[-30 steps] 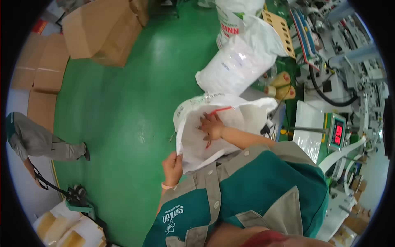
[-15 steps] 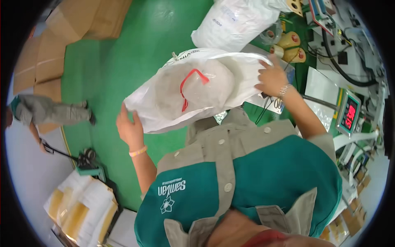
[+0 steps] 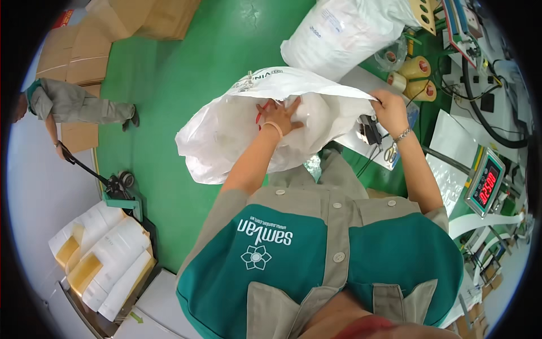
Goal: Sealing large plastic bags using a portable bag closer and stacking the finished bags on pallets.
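A large white woven sack (image 3: 206,133) stands with its mouth wide in front of me. Inside it is a filled, translucent plastic bag (image 3: 319,116) with a red tie (image 3: 261,112) at its top. My left hand (image 3: 279,117) reaches into the sack, fingers spread and pressed down on the inner bag beside the tie. The tie is partly hidden under those fingers. At the right end of the mouth, my right hand (image 3: 390,112) pinches the sack's rim.
Another full white sack (image 3: 344,39) stands beyond. To the right are tape rolls (image 3: 416,68), scissors (image 3: 389,152) and a scale display (image 3: 485,183) with red digits. At left, a person (image 3: 82,101) holds a pallet jack (image 3: 116,186) beside stacked white packages (image 3: 107,263); cartons (image 3: 87,62) stand behind.
My left hand has left the sack's left rim and moved right, into the sack onto the inner bag. My right hand now pinches the right rim. The sack's left side has slackened.
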The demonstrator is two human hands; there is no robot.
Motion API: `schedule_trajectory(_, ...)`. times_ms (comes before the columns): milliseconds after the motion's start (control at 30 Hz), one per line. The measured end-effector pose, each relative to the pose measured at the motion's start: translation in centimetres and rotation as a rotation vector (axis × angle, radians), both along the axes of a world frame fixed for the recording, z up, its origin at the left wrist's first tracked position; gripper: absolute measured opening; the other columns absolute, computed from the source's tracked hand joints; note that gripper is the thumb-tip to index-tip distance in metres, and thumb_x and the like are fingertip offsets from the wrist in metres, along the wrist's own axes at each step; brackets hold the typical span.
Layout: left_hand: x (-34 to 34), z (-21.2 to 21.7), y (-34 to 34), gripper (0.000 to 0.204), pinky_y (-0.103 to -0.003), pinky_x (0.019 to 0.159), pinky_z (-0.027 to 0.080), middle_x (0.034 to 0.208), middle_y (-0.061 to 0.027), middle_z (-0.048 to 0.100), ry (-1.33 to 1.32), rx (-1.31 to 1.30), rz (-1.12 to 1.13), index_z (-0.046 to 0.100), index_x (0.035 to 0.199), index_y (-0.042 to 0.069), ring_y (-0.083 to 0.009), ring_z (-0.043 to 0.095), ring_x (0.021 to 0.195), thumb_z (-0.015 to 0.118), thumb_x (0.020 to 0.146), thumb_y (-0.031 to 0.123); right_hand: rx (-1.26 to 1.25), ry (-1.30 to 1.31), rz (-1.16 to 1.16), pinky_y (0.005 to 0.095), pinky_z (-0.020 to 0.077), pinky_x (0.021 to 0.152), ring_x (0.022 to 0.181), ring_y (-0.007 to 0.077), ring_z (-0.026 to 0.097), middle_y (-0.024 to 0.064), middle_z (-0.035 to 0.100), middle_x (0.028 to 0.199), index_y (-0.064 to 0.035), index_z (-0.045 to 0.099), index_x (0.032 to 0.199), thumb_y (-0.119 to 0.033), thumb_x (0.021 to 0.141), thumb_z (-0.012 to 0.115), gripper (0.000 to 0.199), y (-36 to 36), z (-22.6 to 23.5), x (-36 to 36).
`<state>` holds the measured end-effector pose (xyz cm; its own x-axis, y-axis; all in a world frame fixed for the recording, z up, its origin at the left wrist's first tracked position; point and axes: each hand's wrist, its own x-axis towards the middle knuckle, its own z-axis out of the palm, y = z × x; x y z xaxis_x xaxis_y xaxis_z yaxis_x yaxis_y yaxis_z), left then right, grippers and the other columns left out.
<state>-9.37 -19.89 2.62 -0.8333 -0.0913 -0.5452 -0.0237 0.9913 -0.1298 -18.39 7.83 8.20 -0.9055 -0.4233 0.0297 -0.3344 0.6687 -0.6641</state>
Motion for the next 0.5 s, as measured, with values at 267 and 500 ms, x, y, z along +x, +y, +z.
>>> schedule_trajectory(267,-8.7,-11.0,2.7,0.080,-0.056,0.096,0.012,0.137,-0.0075,0.021,-0.122,0.020,0.070,0.019,0.133,0.015,-0.0341,0.017,0.125,0.041,0.072,0.062,-0.282,-0.034,0.075,0.0296,0.0451,0.062,0.067,0.0240,0.057,0.0096,0.060,0.079,-0.0039,0.059,0.085,-0.005,0.074,0.052,0.012,8.0,-4.8,-8.7)
schedule_trajectory(500,-15.5,-19.2,11.5,0.084,-0.063,0.090,0.011,0.131,-0.0305,0.017,-0.091,-0.234,0.007,0.014,0.134,0.018,-0.0480,0.011,0.121,0.049,0.069,0.059,-0.336,-0.452,-0.361,0.0244,0.0427,0.067,0.074,0.0142,0.055,0.0060,0.060,0.080,-0.0039,0.058,0.090,-0.016,0.077,0.055,0.018,28.5,-31.7,-17.0)
